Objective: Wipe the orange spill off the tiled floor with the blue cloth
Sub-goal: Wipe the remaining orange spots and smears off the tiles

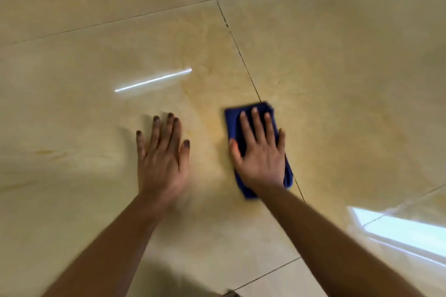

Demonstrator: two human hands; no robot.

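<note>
Blue cloth (pixel 255 147) lies folded beside the grout line, flat right hand (pixel 260 152) pressing it; sweep firmly toward twelve o'clock through the orange spill (pixel 212 94) while the open left hand (pixel 161 152) braces on the tiled floor (pixel 72 116).

Looks like an indoor room, perhaps a home: glossy beige tiled floor (pixel 337 60) is reflecting a window (pixel 405 231) and a strip light (pixel 153 80).
</note>
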